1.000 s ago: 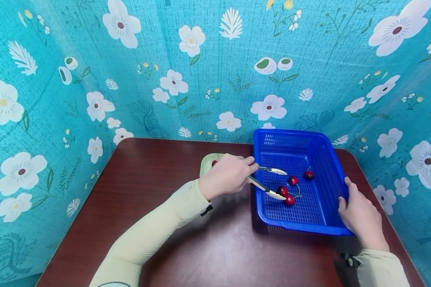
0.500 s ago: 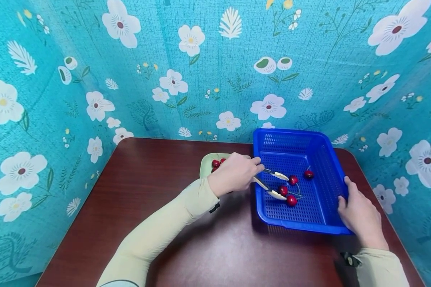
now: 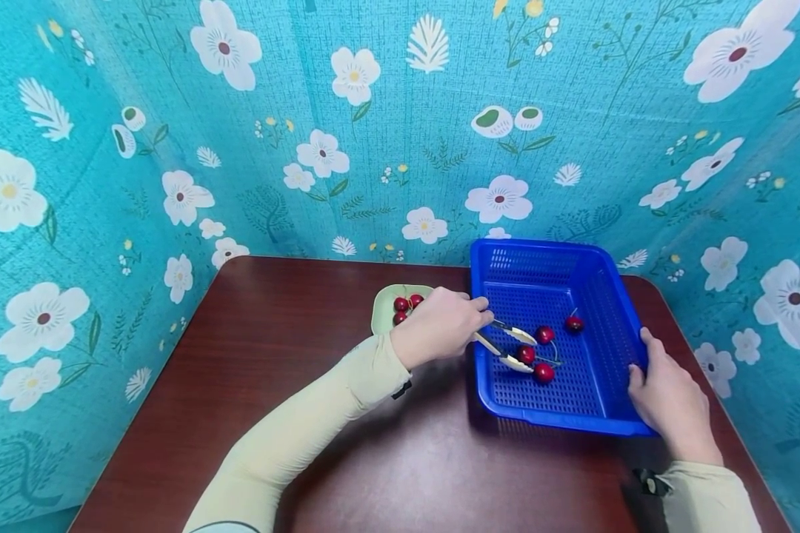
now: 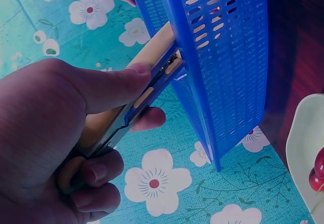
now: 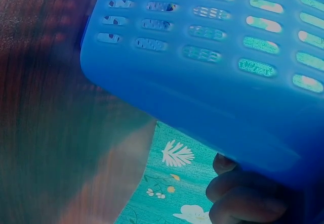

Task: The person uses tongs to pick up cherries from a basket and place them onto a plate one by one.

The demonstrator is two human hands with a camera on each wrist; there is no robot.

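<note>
My left hand holds a pair of tongs with pale tips, reaching over the left rim of a blue perforated basket. The tongs' arms are spread inside, with the near tip beside one red cherry and the far tip close to another cherry. A third cherry lies just in front, and one more cherry sits apart toward the right. At the basket's right side, my right hand grips the rim; its curled fingers show beneath the rim in the right wrist view.
Left of the basket stands a pale green dish with several cherries, partly hidden by my left hand. Both stand on a dark brown table. A turquoise flowered cloth hangs behind and at both sides.
My left hand has moved a little to the right, and the tongs' tips have come nearer each other. The front cherry has shifted slightly right. My right hand stays at the rim.
</note>
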